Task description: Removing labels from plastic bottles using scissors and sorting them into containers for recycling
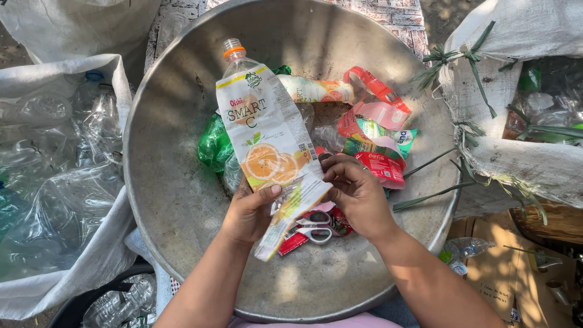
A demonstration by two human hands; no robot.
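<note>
While the left hand (249, 212) grips the clear plastic bottle (255, 115), pointing toward twelve o'clock, the right hand (358, 194) pinches its loosened orange-printed label (285, 206), apparently mid-peel above the metal basin (176, 200).

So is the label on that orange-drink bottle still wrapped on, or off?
Partly off. The label is split open, its lower end hanging loose between the left hand and right hand; the bottle neck pokes out above.

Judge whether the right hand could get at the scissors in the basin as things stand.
Probably yes: the scissors lie uncovered just below the right hand, though its fingers grip the bottle's label.
</note>
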